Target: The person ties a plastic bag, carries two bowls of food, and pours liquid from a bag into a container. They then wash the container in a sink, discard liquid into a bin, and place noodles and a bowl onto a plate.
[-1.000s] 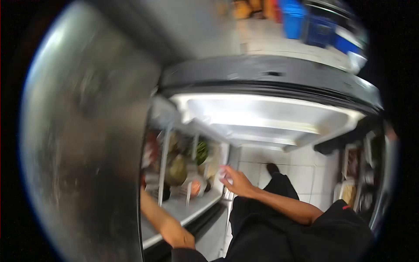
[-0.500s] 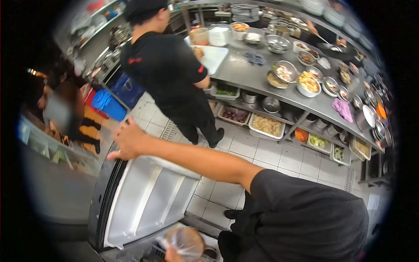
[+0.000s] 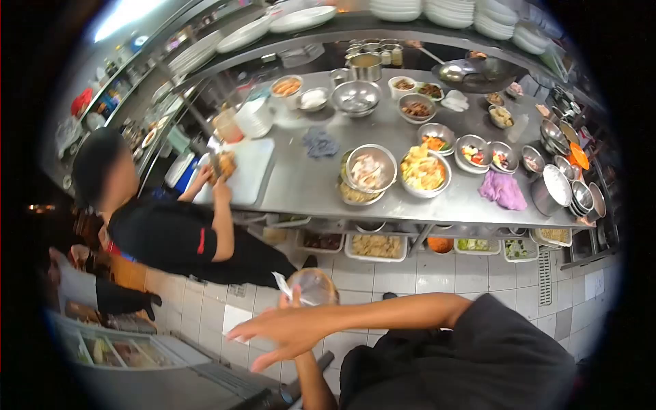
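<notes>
Right hand (image 3: 294,331), now off the fridge door's edge, crosses above the left forearm, fingers spread; just beyond them, the partly hidden left hand (image 3: 294,298) grips a plastic-wrapped container (image 3: 318,287).

Commercial kitchen, restaurant type. Beyond the right-hand fingers (image 3: 256,328): long stainless-steel desk (image 3: 301,184), round metal bowls (image 3: 417,120) of cut food, big dark wok (image 3: 482,76) far right. Stacked white plates (image 3: 449,11) on a metal shelf above. Rectangular white plastic tubs (image 3: 376,257) of food underneath. Up-left of fingers: person in black (image 3: 164,229) at a white rectangular cutting board (image 3: 251,171). Tiled floor (image 3: 355,273), slotted drain (image 3: 544,281).
</notes>
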{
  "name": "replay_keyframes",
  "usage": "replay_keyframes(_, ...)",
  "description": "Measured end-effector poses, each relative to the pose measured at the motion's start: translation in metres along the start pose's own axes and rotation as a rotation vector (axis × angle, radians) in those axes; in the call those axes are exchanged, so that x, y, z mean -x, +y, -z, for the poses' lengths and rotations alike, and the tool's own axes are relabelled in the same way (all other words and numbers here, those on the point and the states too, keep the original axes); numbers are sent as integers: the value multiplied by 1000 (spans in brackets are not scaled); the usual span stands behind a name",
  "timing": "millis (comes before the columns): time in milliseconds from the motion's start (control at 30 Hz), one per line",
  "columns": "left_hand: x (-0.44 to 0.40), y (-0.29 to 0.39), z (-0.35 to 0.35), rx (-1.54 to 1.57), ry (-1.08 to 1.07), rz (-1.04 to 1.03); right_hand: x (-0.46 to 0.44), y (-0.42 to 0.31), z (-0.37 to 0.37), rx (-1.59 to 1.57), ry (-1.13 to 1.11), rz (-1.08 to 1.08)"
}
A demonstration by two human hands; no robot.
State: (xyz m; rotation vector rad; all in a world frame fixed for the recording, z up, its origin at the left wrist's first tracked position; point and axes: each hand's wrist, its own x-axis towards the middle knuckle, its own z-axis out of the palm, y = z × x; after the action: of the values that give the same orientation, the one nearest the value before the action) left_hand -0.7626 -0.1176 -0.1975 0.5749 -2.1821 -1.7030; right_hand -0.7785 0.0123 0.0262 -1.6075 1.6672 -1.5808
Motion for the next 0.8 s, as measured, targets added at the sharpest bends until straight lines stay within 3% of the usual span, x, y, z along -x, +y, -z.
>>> replay_keyframes(100,-76,89,-69,-4,-221,-5,82,27,104,59,192,-317)
replay_keyframes(167,-147,77,-113,-38,-194,-32,119,31,150,153,410,-446)
replay_keyframes(233,-190,114,-155,165,-341,-59,138,40,187,83,495,-546)
replay_keyframes(267,-222,116,-174,59,-361,-26,138,45,205,105,540,-533)
replay_keyframes(300,-265,88,-196,103,-420,-128,134,51,222,118,592,-519)
replay_keyframes(333,-280,112,-211,-66,-414,-236,129,64,239,163,598,-544)
replay_keyframes(400,-346,81,-248,-90,-356,62,116,94,283,288,594,-583)
replay_keyframes(433,-366,77,-262,-84,-355,63,107,108,305,355,582,-604)
replay_keyframes(500,-394,61,-285,-168,-444,-136,88,145,353,528,534,-640)
replay_keyframes(533,-418,45,-288,-91,-654,-63,83,174,370,586,494,-639)
replay_keyframes(633,-399,91,-292,104,-857,94,59,244,406,726,458,-737)
replay_keyframes(700,-393,95,-297,171,-883,136,49,287,415,725,410,-756)
replay_keyframes(767,-381,102,-299,-42,-728,-99,35,308,422,734,367,-766)
replay_keyframes(800,-382,94,-305,-52,-674,-203,25,309,418,732,339,-913)
